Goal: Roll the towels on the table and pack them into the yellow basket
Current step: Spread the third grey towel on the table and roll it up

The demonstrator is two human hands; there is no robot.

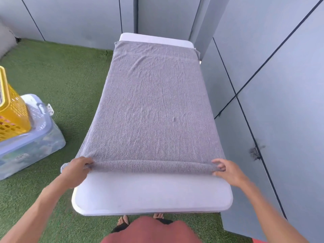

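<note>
Left grip [77, 170], right grip [228, 172] seemingly pinching.

No text, brand, number or sign is legible in this view. A small white label [21, 156] sits on the side wall of the clear storage box [37, 146] at left, bearing dark print too small and blurred to read. The yellow basket [13, 113] standing on that box shows only perforations, with no readable marking.

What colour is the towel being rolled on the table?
Grey; the towel shows best in the head view.
</note>
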